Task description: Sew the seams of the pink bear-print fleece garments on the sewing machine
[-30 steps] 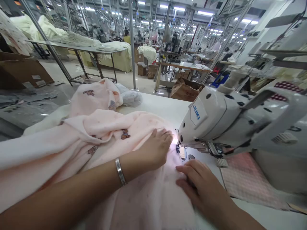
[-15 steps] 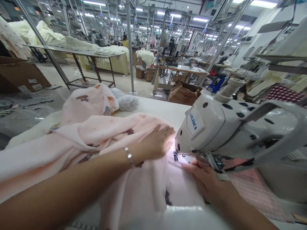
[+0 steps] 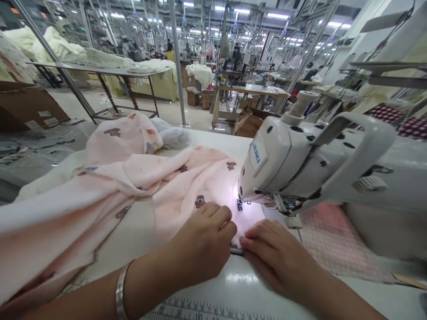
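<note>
Pink fleece fabric (image 3: 187,186) printed with small brown bears spreads across the sewing table (image 3: 213,284) and runs under the presser foot (image 3: 239,205) of a white sewing machine (image 3: 283,151). My left hand (image 3: 208,238), with a silver bangle on its wrist, is closed on the fabric's near edge in front of the foot. Close beside it, my right hand (image 3: 275,249) pinches the same edge with thumb and fingers. The machine's lamp lights the cloth around the needle area. Fingertips partly cover the held edge.
A printed ruler scale (image 3: 200,309) runs along the table's front. Pink checked cloth (image 3: 336,240) lies right, under the machine arm. A metal post (image 3: 176,62) stands behind the table. Farther back are a cloth-laden table (image 3: 100,69), a brown carton (image 3: 250,121) and a cardboard box (image 3: 30,106).
My left hand has come back from beside the machine head to the fabric's near edge and closed. My right hand has shifted slightly left. The fabric's near edge now lies closer to the foot.
</note>
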